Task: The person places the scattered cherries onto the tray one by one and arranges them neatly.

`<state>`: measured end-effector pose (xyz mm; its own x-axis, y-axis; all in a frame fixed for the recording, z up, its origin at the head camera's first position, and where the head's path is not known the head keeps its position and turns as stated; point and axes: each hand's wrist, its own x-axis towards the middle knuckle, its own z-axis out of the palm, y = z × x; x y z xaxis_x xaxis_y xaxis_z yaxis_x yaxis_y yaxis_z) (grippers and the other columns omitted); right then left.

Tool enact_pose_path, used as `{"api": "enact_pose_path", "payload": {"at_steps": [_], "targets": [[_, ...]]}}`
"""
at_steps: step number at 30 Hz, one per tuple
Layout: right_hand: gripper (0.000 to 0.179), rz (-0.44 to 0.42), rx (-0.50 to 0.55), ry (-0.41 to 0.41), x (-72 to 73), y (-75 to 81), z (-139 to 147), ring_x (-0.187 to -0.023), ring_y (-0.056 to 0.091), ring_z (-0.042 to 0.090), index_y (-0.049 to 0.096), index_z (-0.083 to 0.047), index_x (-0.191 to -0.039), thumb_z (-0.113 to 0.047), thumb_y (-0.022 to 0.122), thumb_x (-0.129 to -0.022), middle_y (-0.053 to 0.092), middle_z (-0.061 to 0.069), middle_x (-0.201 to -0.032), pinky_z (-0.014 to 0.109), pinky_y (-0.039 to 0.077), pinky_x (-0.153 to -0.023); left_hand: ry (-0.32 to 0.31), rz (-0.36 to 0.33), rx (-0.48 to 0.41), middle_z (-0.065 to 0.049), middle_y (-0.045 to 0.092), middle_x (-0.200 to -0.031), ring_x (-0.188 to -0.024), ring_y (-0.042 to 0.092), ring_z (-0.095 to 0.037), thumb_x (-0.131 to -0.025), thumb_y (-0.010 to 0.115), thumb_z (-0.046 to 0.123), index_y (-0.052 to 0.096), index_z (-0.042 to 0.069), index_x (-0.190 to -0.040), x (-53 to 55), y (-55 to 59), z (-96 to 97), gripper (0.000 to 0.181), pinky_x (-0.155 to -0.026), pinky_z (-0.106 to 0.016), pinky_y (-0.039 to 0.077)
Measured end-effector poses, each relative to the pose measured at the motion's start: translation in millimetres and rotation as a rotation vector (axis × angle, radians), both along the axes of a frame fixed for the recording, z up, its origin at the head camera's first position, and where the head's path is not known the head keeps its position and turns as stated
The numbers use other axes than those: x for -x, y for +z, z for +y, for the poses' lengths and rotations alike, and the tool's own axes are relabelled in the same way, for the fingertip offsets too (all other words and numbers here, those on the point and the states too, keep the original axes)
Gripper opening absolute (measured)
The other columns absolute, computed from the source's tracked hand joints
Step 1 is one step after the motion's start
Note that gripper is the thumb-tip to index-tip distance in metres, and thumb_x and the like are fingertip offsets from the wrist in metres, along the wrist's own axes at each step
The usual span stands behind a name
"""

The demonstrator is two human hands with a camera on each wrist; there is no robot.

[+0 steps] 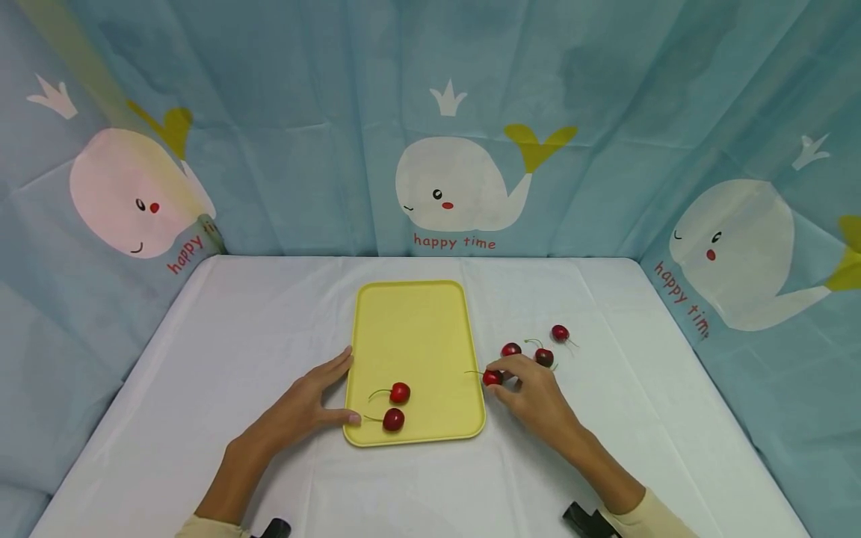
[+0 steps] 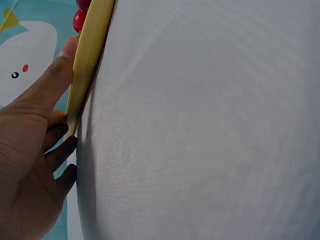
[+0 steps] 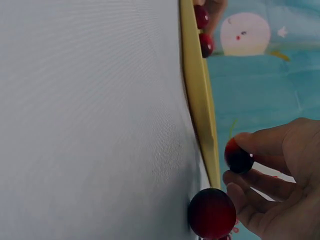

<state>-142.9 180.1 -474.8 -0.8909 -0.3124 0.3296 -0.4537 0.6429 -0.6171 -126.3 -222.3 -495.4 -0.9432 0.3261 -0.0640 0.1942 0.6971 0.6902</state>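
A shallow yellow tray [image 1: 410,329], smooth and matt, with rounded corners and a raised rim, is set upon a desk [image 1: 673,418] that is covered with white, softly creased cloth [image 1: 269,314]. On its near half, a glossy red cherry [image 1: 400,393] and a darker cherry [image 1: 393,420] are placed close together, their thin stems pointed leftward. Beyond the tray's right edge, three loose cherries [image 1: 560,333] are grouped on the cloth, round and deep red; the nearest to the tray is partly covered by the right hand [image 1: 531,388].

By that hand a held cherry [image 1: 492,377] is pinched between thumb and bent fingers, the grip being closed only to the fruit's width. It is held at the tray's right rim, its stem extended over the edge. The right forearm is slanted inward from the lower right.

The left hand [image 1: 316,400] is spread wide, nothing being grasped: the thumb is rested on the rim near the lower left corner and the fingertips are laid against the left side. Both wrists are bordered by pale sleeves [image 1: 649,517]. Behind, blue fabric [image 1: 303,187] is hung in loose folds, printed with rounded white whales [image 1: 464,183].
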Motion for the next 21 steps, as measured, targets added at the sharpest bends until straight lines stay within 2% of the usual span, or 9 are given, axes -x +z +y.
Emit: {"api": "enact_pose_path", "payload": {"at_steps": [9, 15, 21], "targets": [[0.025, -0.023, 0.047, 0.039, 4.9, 1.1, -14, -0.090, 0.069, 0.017, 0.080, -0.013, -0.108, -0.003, 0.085, -0.085, 0.075, -0.006, -0.100, 0.034, 0.063, -0.076, 0.001, 0.000, 0.000, -0.008, 0.028, -0.175, -0.160, 0.028, -0.040, -0.077, 0.090, 0.056, 0.034, 0.006, -0.166, -0.7, 0.1, -0.5, 0.116, -0.125, -0.062, 0.031], [0.029, -0.068, 0.082, 0.055, 6.8, 2.4, -26, -0.094, 0.069, 0.014, 0.080, -0.011, -0.112, -0.003, 0.088, -0.085, 0.075, -0.003, -0.107, 0.033, 0.064, -0.078, -0.001, -0.005, -0.005, -0.008, 0.027, -0.175, -0.160, 0.027, -0.040, -0.076, 0.090, 0.057, 0.033, 0.007, -0.166, -0.8, -0.1, -0.2, 0.117, -0.125, -0.061, 0.030], [0.029, -0.107, 0.102, 0.063, 9.5, 4.3, -36, -0.095, 0.071, 0.013, 0.080, -0.011, -0.113, -0.004, 0.087, -0.086, 0.075, -0.003, -0.108, 0.033, 0.064, -0.079, 0.000, -0.012, -0.017, -0.008, 0.026, -0.175, -0.160, 0.026, -0.040, -0.076, 0.091, 0.055, 0.033, 0.007, -0.166, -0.6, 0.3, 0.1, 0.118, -0.126, -0.062, 0.030]]}}
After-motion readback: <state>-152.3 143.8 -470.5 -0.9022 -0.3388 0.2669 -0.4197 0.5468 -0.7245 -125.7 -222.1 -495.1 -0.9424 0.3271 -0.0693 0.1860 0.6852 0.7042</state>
